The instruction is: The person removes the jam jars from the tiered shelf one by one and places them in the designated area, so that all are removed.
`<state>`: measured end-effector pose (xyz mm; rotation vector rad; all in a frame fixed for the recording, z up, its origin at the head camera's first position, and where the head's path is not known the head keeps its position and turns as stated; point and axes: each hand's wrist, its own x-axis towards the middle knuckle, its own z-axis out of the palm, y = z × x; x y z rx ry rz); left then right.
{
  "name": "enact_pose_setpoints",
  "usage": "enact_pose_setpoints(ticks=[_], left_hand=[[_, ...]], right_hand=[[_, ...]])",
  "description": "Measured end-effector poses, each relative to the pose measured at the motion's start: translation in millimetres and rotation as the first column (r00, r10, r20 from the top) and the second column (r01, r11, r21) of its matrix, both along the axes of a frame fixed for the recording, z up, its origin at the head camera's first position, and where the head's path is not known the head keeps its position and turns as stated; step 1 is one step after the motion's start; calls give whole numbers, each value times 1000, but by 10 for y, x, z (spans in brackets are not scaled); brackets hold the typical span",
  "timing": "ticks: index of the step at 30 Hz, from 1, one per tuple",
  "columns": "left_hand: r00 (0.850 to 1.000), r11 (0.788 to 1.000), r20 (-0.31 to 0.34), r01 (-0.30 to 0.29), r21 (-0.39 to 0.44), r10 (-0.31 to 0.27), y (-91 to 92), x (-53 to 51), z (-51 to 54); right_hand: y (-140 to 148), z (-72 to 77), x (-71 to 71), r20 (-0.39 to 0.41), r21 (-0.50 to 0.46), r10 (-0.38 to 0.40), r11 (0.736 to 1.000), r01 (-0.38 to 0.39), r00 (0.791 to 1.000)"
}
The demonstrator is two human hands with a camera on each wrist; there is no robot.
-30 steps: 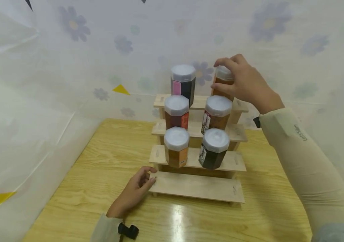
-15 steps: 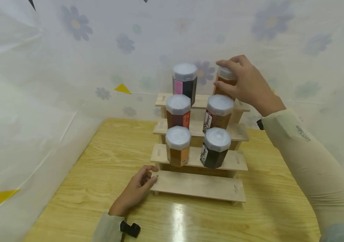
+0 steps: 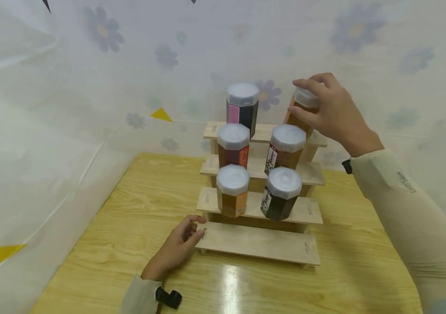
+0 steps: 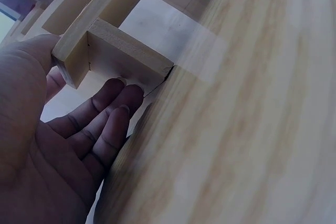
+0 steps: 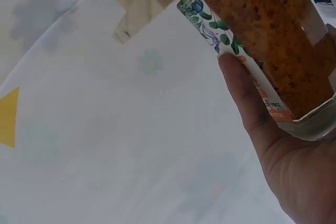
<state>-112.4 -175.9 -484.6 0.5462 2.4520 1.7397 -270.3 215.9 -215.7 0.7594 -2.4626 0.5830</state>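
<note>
Gripping a jar (image 5: 268,35) at the top right of the rack (image 3: 263,132), the right hand (image 3: 337,114) curves around it; the left hand (image 3: 175,245), fingers bent, holds the left end of the lowest shelf (image 3: 258,243).

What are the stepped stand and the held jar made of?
The stepped stand looks like bare, matt wood, perhaps plywood: pale, with faint grain and raw edges. The held jar looks smooth and clear, since brown shows through its wall; glass or plastic, I can't tell.
</note>
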Motion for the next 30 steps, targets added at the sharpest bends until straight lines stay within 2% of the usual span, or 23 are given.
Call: enact_pose_setpoints(ticks=[9,15,25,30], left_hand=[[1000,1000,3,-22,3,22,4,-15,7],[999,999,17,-35,-6,35,-6,-7,-14],[999,999,16,-35,-2,35,-18,-12,-20],[999,1000,28,-27,6,27,-3,-6,-12]], right_hand=[[150,20,26,-50,-27,-18,999,17,999],[271,-20,90,-91,-22,-60,998,58,994],[505,-1,187,-106,-32,-95,995,92,990],[674,-86,262,-120,-31,-132,991,129,984]])
